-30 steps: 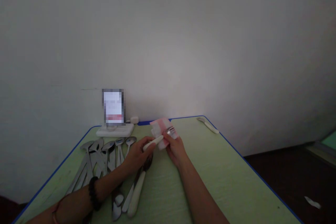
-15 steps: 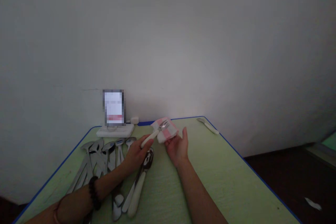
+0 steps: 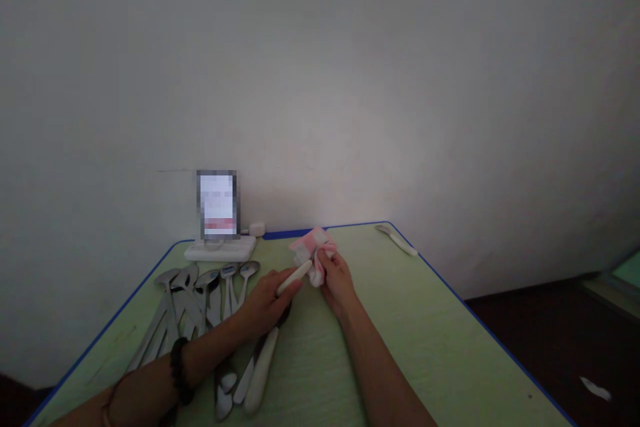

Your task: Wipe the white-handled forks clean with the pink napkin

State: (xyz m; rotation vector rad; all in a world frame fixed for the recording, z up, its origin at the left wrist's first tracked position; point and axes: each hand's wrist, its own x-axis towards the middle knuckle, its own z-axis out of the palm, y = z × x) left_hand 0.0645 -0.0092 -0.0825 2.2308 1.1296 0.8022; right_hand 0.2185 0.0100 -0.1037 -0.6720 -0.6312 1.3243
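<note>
My left hand point(image 3: 270, 297) is closed around the white handle of a fork point(image 3: 295, 278), which points up and to the right. A pink and white cloth point(image 3: 316, 243) is folded over the fork's head, so the tines are hidden. My right hand point(image 3: 337, 280) is closed on the cloth, thumb on top, pinching it around the fork. Below my left hand lie utensils with a white handle point(image 3: 263, 373) and a metal handle, their heads partly covered by the hand.
Several metal spoons and other utensils point(image 3: 195, 300) lie bunched on the table's left side. Behind them a lit screen point(image 3: 219, 205) stands on a white base point(image 3: 220, 250) against the wall. Another white-handled fork point(image 3: 397, 240) rests by the far right edge of the green table point(image 3: 400, 333).
My right hand has gone from open beneath the cloth to gripping it, and the cloth now wraps the fork's tines. My left hand has shifted slightly right and down with the fork.
</note>
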